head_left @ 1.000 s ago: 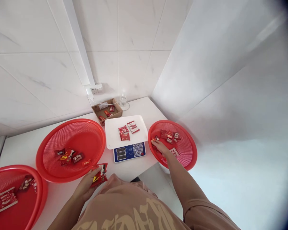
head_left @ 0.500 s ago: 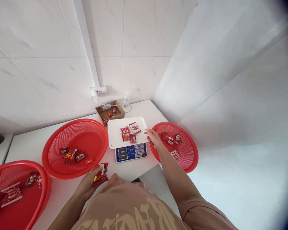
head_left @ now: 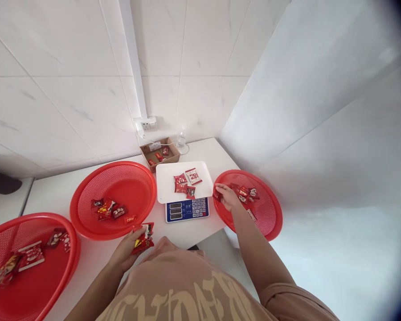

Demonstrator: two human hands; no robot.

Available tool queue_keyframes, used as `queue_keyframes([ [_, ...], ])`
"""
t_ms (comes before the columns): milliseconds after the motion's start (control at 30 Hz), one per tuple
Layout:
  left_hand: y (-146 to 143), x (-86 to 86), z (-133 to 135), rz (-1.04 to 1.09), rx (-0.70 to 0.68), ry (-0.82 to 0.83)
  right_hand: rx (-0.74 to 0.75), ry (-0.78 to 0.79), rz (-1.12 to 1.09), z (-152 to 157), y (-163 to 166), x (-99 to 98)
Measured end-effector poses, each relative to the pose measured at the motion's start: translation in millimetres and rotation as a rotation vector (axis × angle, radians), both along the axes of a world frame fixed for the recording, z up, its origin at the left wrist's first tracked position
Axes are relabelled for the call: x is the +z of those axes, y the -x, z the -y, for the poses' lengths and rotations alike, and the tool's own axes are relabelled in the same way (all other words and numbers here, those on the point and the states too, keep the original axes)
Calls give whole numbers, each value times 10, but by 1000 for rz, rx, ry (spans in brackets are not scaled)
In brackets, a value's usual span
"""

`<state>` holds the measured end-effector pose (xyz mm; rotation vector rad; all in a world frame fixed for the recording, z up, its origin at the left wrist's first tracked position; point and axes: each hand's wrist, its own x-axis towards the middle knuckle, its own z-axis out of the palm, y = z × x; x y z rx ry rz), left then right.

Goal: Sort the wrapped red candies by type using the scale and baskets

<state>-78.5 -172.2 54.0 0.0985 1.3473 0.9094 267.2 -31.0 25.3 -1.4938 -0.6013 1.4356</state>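
Note:
My left hand (head_left: 131, 246) is closed around a shiny red snack packet (head_left: 146, 238) with yellow and dark print, close to my body by the middle basket. My right hand (head_left: 226, 197) is over the left side of the right red basket (head_left: 269, 225), its fingers pinching a small dark red packet (head_left: 217, 194). Beside it stands a digital scale (head_left: 187, 210) with a white tray (head_left: 165, 189). On the tray lie several small red packets (head_left: 181, 187) and a white-and-red square packet (head_left: 194, 176).
The middle red basket (head_left: 83, 225) and left red basket (head_left: 74, 249) hold several wrapped snacks. A cardboard box (head_left: 171, 156) with red packets stands behind the tray, next to a clear glass (head_left: 181, 139). A wall socket (head_left: 147, 125) and cable are at the back; a wall closes the right side.
My right hand has moved from beside the tray's right edge to over the right basket, with the red packet in its fingers. My left hand keeps its packet. The view has shifted slightly.

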Motion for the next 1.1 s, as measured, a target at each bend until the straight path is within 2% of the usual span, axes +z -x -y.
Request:
queue_keyframes([
  [267, 20, -6, 12, -7, 3, -7, 82, -16, 51, -63, 206, -27],
  [467, 35, -50, 26, -10, -2, 12, 119, 23, -99, -136, 428, 53],
  [633, 30, -5, 26, -9, -8, -3, 113, 5, 67, -75, 435, 188],
  [800, -16, 86, 62, 0, -71, -26, 186, -20, 142, 107, 335, 283],
  [900, -107, 183, 53, 3, -176, -71, 309, -22, 177, 313, 433, 311],
  [1033, -289, 331, -18, -13, -329, -146, 675, -16, 144, 683, 813, 322],
  [1100, -378, 379, -51, -24, -411, -164, 828, -82, 128, 848, 1023, 326],
])
